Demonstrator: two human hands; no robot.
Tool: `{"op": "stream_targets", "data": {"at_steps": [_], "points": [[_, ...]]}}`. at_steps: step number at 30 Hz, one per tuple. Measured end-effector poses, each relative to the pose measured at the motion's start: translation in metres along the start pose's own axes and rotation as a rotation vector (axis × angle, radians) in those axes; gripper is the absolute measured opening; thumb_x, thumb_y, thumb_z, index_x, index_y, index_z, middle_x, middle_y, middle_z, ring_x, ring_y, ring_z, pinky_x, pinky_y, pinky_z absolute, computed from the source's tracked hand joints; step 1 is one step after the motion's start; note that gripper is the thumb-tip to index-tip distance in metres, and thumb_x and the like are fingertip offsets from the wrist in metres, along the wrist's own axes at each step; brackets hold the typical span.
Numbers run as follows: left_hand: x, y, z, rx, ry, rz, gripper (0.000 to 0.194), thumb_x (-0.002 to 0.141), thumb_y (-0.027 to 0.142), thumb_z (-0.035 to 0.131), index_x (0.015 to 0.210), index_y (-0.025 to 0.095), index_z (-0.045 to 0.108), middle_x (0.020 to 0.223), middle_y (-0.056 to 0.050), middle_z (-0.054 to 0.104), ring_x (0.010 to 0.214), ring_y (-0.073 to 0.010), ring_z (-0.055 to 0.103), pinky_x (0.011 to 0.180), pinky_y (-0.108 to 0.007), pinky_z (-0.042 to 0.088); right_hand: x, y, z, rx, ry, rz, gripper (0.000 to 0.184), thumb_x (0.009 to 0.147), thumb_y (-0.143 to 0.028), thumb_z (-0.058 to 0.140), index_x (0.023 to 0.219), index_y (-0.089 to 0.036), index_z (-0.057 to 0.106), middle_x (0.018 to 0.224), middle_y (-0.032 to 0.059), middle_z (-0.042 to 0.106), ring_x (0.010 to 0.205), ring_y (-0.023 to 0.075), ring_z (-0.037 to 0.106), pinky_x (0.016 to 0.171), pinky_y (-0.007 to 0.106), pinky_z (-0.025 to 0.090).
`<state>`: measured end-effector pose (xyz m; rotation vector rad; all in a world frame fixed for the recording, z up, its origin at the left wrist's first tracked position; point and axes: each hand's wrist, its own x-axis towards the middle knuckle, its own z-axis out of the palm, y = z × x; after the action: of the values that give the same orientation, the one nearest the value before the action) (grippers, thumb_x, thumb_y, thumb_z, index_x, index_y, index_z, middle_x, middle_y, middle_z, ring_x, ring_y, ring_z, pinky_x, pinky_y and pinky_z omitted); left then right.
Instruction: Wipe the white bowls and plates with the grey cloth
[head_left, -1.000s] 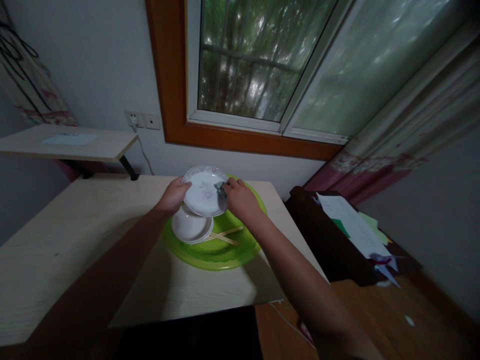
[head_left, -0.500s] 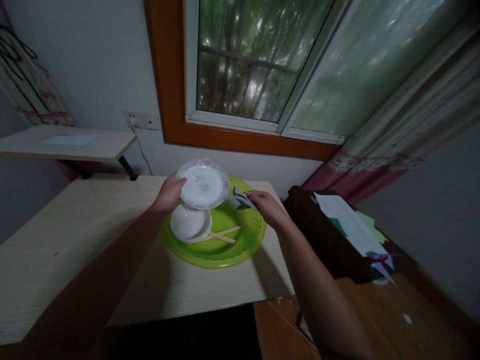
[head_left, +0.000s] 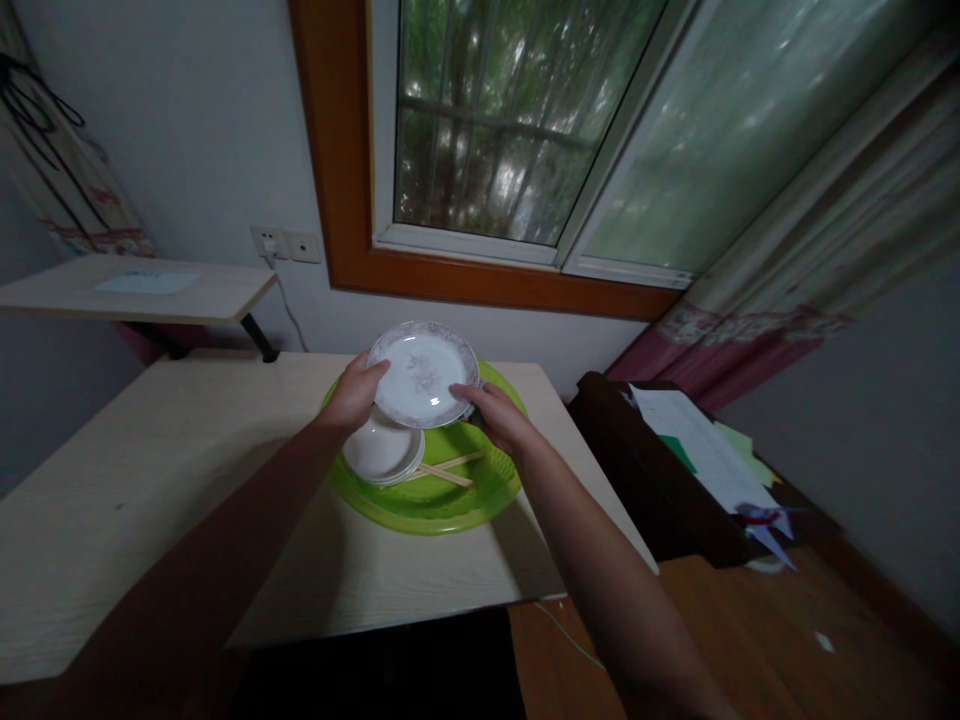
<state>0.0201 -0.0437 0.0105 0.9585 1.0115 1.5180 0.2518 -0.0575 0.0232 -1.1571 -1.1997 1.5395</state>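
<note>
A white plate with a faint flower print and a patterned rim is held tilted above a green tray. My left hand grips its left edge. My right hand grips its right edge, thumb on the rim, and a bit of grey cloth shows under the fingers. Below the plate, a stack of white plates rests in the tray beside wooden chopsticks.
The tray stands on a light wooden table under a window. A smaller raised table is at the back left, with wall sockets near it. A dark cabinet with papers stands to the right.
My right hand, which had drawn away to the right with the cloth, has come back and taken the plate's right edge. The plate has shifted a little right.
</note>
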Motion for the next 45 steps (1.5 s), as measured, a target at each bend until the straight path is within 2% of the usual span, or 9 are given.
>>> {"op": "stream_targets", "data": {"at_steps": [10, 14, 18, 20, 22, 27, 31, 37, 45], "points": [[0.000, 0.003, 0.001, 0.073, -0.147, -0.017, 0.048, 0.081, 0.044, 0.073, 0.118, 0.015, 0.065, 0.105, -0.011, 0.073, 0.090, -0.0226, 0.070, 0.081, -0.035, 0.057, 0.004, 0.005, 0.006, 0.089, 0.115, -0.084, 0.029, 0.063, -0.034, 0.076, 0.083, -0.016, 0.066, 0.066, -0.0005, 0.067, 0.050, 0.0108, 0.053, 0.044, 0.021, 0.039], [-0.003, 0.010, 0.000, 0.201, -0.023, 0.050, 0.050, 0.085, 0.042, 0.070, 0.129, 0.019, 0.061, 0.124, -0.013, 0.066, 0.104, -0.0235, 0.067, 0.089, -0.039, 0.056, 0.010, 0.009, -0.001, 0.046, 0.266, -0.191, 0.042, 0.061, -0.039, 0.077, 0.094, -0.015, 0.069, 0.079, 0.0022, 0.073, 0.059, 0.0143, 0.060, 0.051, 0.023, 0.046], [-0.012, 0.023, 0.000, 0.482, 0.072, 0.383, 0.033, 0.085, 0.040, 0.068, 0.111, 0.019, 0.073, 0.122, -0.009, 0.065, 0.123, -0.0232, 0.057, 0.112, -0.039, 0.042, 0.010, 0.005, -0.011, -0.302, 0.468, -0.392, 0.035, 0.073, -0.043, 0.071, 0.097, -0.017, 0.069, 0.084, 0.0040, 0.074, 0.068, 0.0192, 0.063, 0.060, 0.029, 0.050], [-0.020, 0.029, 0.006, 0.479, 0.030, 0.399, 0.029, 0.087, 0.043, 0.066, 0.100, 0.019, 0.076, 0.114, -0.008, 0.068, 0.117, -0.0232, 0.060, 0.111, -0.038, 0.043, 0.007, 0.002, -0.013, -0.524, 0.530, -0.532, 0.029, 0.081, -0.039, 0.065, 0.099, -0.018, 0.070, 0.088, 0.0063, 0.074, 0.077, 0.0225, 0.065, 0.071, 0.033, 0.053], [-0.029, 0.031, 0.016, 0.375, -0.072, 0.298, 0.031, 0.087, 0.046, 0.066, 0.097, 0.018, 0.077, 0.109, -0.009, 0.073, 0.115, -0.0245, 0.062, 0.111, -0.039, 0.043, 0.003, 0.000, -0.013, -0.705, 0.550, -0.670, 0.025, 0.086, -0.031, 0.058, 0.104, -0.017, 0.071, 0.097, 0.0093, 0.074, 0.088, 0.0256, 0.065, 0.083, 0.038, 0.052], [-0.045, 0.028, 0.046, -0.077, -0.191, -0.017, 0.042, 0.082, 0.050, 0.074, 0.108, 0.017, 0.074, 0.131, -0.013, 0.068, 0.130, -0.0292, 0.056, 0.108, -0.045, 0.046, -0.007, 0.000, -0.006, -1.076, 0.510, -0.873, 0.035, 0.087, -0.011, 0.049, 0.117, -0.015, 0.067, 0.107, 0.0138, 0.071, 0.100, 0.0298, 0.060, 0.091, 0.043, 0.050], [-0.055, 0.036, 0.062, -0.328, -0.180, -0.154, 0.034, 0.081, 0.040, 0.078, 0.103, 0.016, 0.069, 0.121, -0.012, 0.071, 0.120, -0.0270, 0.063, 0.104, -0.047, 0.049, -0.014, 0.001, 0.001, -1.316, 0.431, -0.978, 0.041, 0.085, -0.004, 0.050, 0.123, -0.013, 0.064, 0.111, 0.0148, 0.069, 0.104, 0.0311, 0.055, 0.093, 0.044, 0.049], [-0.055, 0.039, 0.066, -0.467, -0.090, -0.118, 0.035, 0.076, 0.016, 0.077, 0.109, 0.016, 0.066, 0.111, -0.010, 0.074, 0.111, -0.0239, 0.068, 0.101, -0.041, 0.054, -0.023, 0.000, 0.012, -1.496, 0.344, -1.067, 0.037, 0.094, -0.009, 0.052, 0.129, -0.015, 0.062, 0.120, 0.0150, 0.067, 0.109, 0.0309, 0.052, 0.096, 0.045, 0.050], [-0.040, 0.030, 0.045, -0.429, -0.065, -0.045, 0.060, 0.070, 0.010, 0.076, 0.129, 0.012, 0.062, 0.113, -0.015, 0.076, 0.118, -0.0320, 0.068, 0.106, -0.047, 0.052, -0.025, 0.001, 0.010, -1.313, 0.125, -1.111, 0.051, 0.091, -0.025, 0.070, 0.140, -0.021, 0.056, 0.137, 0.0129, 0.061, 0.121, 0.0321, 0.051, 0.107, 0.053, 0.048]]}}
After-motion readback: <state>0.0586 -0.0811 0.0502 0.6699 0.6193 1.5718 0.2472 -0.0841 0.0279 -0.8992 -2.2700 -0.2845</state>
